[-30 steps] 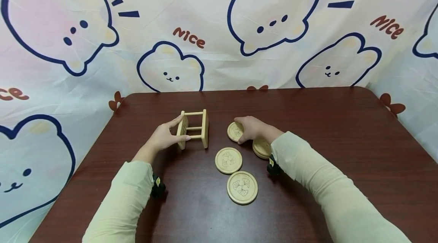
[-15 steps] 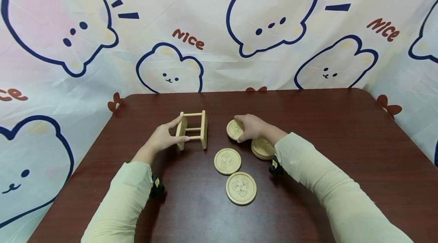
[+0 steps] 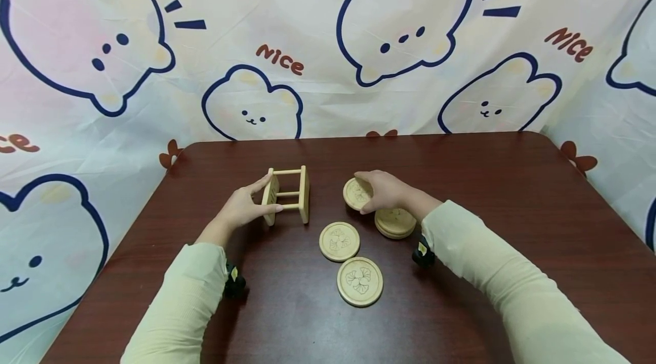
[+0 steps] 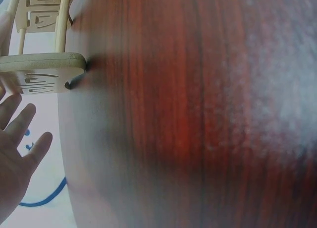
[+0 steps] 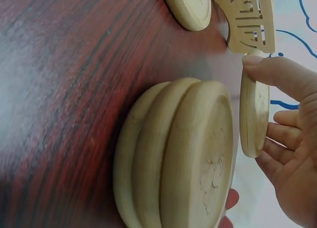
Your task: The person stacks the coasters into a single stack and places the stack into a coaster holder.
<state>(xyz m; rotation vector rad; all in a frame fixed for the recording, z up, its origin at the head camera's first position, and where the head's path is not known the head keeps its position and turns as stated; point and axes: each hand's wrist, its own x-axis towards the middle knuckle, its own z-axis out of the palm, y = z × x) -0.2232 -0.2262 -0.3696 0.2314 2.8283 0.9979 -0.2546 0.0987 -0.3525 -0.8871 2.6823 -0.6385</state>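
Near the table's far side, my left hand [image 3: 240,207] grips the left panel of a small wooden coaster rack [image 3: 304,196], thumb along the front bar. Cut-out slots show in the rack's panel [image 4: 49,79] in the left wrist view, with three fingers [image 4: 37,151] spread below it. To the rack's right, my right hand [image 3: 388,190] pinches a round wooden coaster [image 3: 356,193] by its edges, carved face up. The right wrist view shows this coaster [image 5: 253,114] raised beyond a stack of coasters [image 5: 188,163], thumb on its rim. Part of its face is hidden by the hand.
The stack [image 3: 394,224] lies just under my right wrist. Two single coasters, one in the middle [image 3: 339,241] and one nearer [image 3: 360,281], lie edge to edge on the dark wooden table [image 3: 277,318]. A cartoon-print cloth [image 3: 323,22] hangs behind the table's far edge.
My right hand has shifted a little to the right with the coaster, uncovering more of the stack. The left hand keeps its hold on the rack, which stays in place.
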